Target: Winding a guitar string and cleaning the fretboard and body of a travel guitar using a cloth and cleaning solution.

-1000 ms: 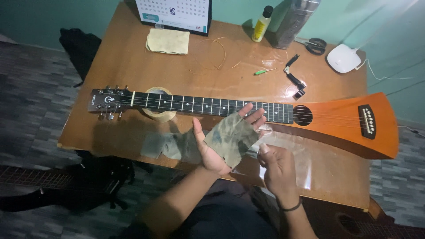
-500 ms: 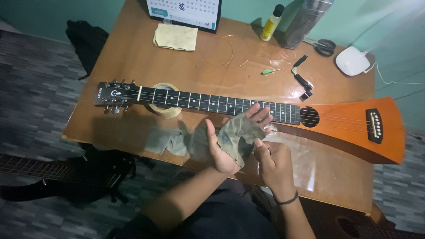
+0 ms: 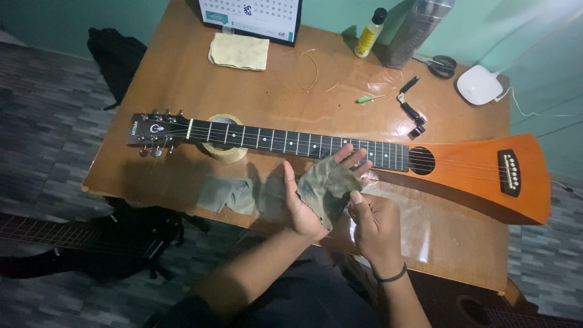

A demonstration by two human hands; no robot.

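Table (image 3: 182, 91): a wooden top fills most of the frame, and you're working at its lower edge.
Guitar (image 3: 461, 173): it lies flat across the middle of the frame, orange body at the right, headstock at the left, dark fretboard running between them.
Left hand (image 3: 310, 197): lower centre, palm up and fingers spread, your olive cloth (image 3: 325, 188) draped over it; the fingertips reach just to the fretboard's near edge.
Right hand (image 3: 376, 225): just right of the left one, thumb and fingers pinching the cloth's right edge; you've got a dark band on that wrist.
Cloth: held up between both hands, just below the neck, above the table.
Calendar (image 3: 252, 15): standing at the top centre edge.
Yellow rag (image 3: 238, 51): flat, right below the calendar.
Tape roll (image 3: 225, 149): tucked under the neck near the headstock.
White device (image 3: 480, 85): upper right, cable trailing off to the right.
Yellow bottle (image 3: 370, 33): upright, top centre-right.
Scissors (image 3: 440, 64): lying left of the white device.
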